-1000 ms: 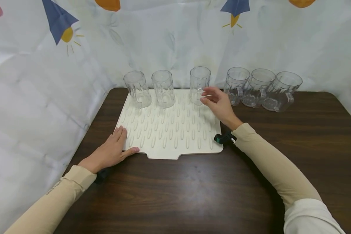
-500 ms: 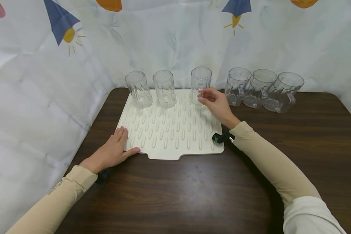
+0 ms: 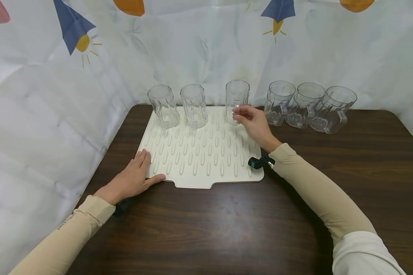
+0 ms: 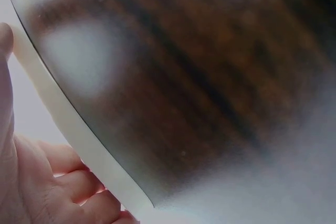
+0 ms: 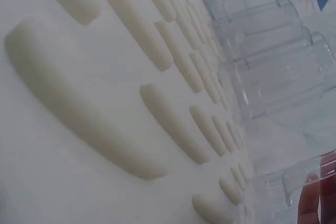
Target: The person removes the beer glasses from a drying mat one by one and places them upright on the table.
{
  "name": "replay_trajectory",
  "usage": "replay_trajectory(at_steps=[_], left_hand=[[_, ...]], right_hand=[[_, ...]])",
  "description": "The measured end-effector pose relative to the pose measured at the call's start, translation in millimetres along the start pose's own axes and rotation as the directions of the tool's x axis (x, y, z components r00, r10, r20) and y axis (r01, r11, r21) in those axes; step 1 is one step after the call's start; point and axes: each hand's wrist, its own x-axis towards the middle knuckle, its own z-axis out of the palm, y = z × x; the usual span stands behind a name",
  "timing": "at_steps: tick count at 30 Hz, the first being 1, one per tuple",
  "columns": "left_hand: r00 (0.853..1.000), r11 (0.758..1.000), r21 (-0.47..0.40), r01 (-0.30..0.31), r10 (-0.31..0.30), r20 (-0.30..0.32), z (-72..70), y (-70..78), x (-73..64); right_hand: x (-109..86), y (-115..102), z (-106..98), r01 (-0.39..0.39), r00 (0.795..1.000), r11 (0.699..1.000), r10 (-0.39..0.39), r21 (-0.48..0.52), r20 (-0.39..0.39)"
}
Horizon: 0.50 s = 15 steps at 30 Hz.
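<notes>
A white board (image 3: 201, 152) with rows of raised oval ridges lies on the dark wooden table. Three clear handled mugs stand along its back edge: a left mug (image 3: 163, 107), a middle mug (image 3: 193, 107) and a right mug (image 3: 237, 93). My right hand (image 3: 256, 122) pinches the handle of the right mug between thumb and fingers; in the right wrist view its fingers (image 5: 313, 198) are at that handle, partly cut off. My left hand (image 3: 132, 175) rests with straight fingers on the board's front left corner, thumb along the front edge (image 4: 68, 111).
Right of the board, three more clear mugs stand close together on the table (image 3: 227, 229): a near one (image 3: 278, 103), a middle one (image 3: 304, 105) and a far right one (image 3: 333, 109). A patterned white curtain (image 3: 206, 46) hangs behind and to the left.
My right hand has moved slightly left and its fingers have closed on the right mug's handle. The left hand and the mugs have stayed in place.
</notes>
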Motion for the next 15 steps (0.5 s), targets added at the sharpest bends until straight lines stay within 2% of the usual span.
replay_trajectory(at_steps=[6,15], left_hand=[[1.0,1.0,0.001,-0.006,0.006,-0.004,0.5,0.4,0.0],[1.0,1.0,0.001,0.01,-0.01,-0.008,0.2,0.4,-0.7]], right_hand=[[-2.9,1.2,0.6,0.036,0.999,0.999,-0.036,-0.013,-0.014],[-6.7,2.6,1.3,0.049,0.999,0.998,-0.049,-0.027,-0.017]])
